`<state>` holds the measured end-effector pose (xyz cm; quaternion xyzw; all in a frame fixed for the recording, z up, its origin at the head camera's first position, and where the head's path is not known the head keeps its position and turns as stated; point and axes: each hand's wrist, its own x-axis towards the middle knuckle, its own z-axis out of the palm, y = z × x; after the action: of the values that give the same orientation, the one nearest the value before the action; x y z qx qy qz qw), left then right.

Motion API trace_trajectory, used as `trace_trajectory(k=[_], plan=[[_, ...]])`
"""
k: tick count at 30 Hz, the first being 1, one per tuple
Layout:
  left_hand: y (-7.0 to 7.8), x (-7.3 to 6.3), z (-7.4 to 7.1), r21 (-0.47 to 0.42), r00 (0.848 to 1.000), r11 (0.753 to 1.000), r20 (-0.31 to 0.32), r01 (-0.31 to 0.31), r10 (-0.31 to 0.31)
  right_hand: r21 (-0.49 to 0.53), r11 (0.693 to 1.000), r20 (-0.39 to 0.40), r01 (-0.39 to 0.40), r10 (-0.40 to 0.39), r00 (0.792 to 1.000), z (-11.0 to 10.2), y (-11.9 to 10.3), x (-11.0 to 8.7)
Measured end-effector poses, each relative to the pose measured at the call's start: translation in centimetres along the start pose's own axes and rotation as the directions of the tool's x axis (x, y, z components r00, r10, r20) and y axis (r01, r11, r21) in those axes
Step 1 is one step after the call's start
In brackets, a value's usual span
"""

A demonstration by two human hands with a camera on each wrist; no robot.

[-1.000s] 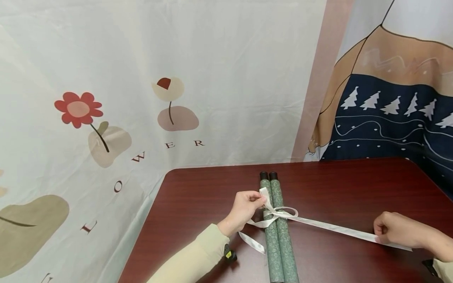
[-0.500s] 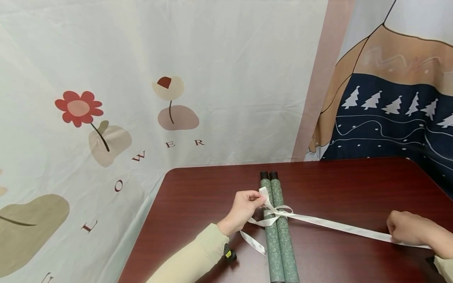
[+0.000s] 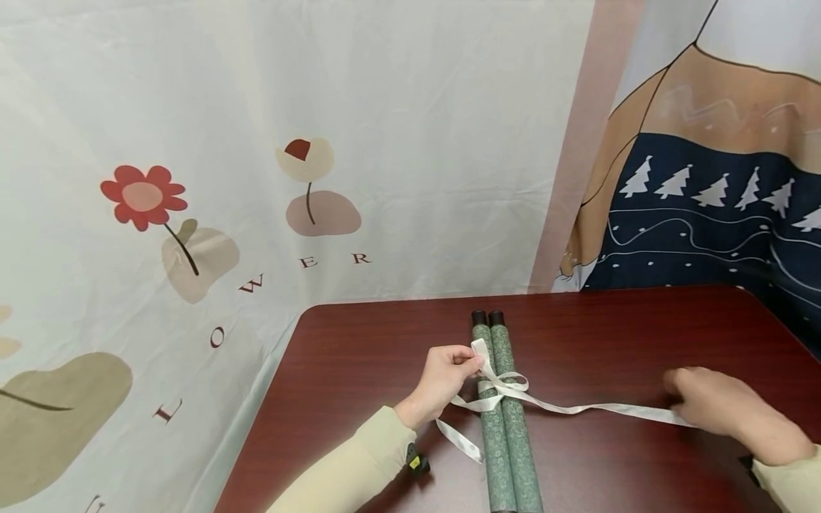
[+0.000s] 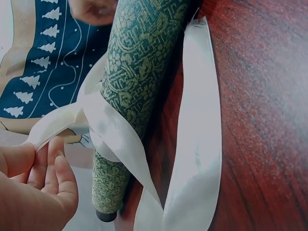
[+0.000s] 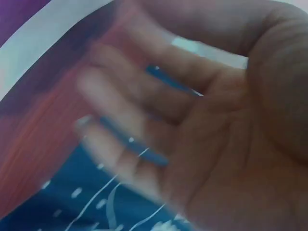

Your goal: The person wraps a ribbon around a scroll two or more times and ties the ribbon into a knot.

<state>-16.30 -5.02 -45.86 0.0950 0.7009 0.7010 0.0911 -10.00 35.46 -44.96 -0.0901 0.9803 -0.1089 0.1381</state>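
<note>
Two green patterned scroll rolls (image 3: 521, 442) with black end caps lie side by side on the table. A white ribbon (image 3: 628, 409) goes around them, with a looped bow-like knot on top. My left hand (image 3: 439, 381) pinches one loop of the ribbon between thumb and fingers, just left of the rolls; the left wrist view also shows this hand (image 4: 41, 185). Over the table's right side, my right hand (image 3: 725, 402) is blurred, near the ribbon's long tail. In the right wrist view its fingers (image 5: 154, 96) are spread loosely, with nothing gripped between them.
The dark red wooden table (image 3: 372, 342) carries the rolls. A frayed ribbon end (image 4: 197, 72) lies left of the rolls. Behind the table hangs a pale printed curtain (image 3: 436, 178), with a navy tree-patterned part (image 3: 693, 235) at right.
My right hand drew the ribbon tail out to the right, then let it go and came back leftward. The tail now hangs slack and the right-hand loop is smaller. My left hand has stayed put.
</note>
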Motion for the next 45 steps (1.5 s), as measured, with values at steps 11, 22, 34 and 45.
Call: trace_trajectory(k=[11,22,34,45], plan=[[0.1,-0.2,0.3,0.023,0.999,0.999,-0.013,-0.042,0.042,-0.191,0.885,-0.397,0.425,-0.466,0.791,4.0,-11.9,3.5],[0.6,-2.0,0.8,0.320,0.979,0.925,0.054,-0.205,0.198,-0.254,0.850,-0.488,0.461,-0.525,0.697,5.7,-13.6,5.4],[0.4,-4.2,1.3,0.516,0.788,0.597,0.368,-0.614,0.493,0.324,0.889,-0.433,0.322,-0.163,0.887,4.9,-13.4,5.9],[0.4,-5.0,1.2,0.613,0.666,0.272,0.622,-0.742,0.412,0.624,0.744,-0.335,0.238,-0.021,0.942,4.3,-13.7,6.2]])
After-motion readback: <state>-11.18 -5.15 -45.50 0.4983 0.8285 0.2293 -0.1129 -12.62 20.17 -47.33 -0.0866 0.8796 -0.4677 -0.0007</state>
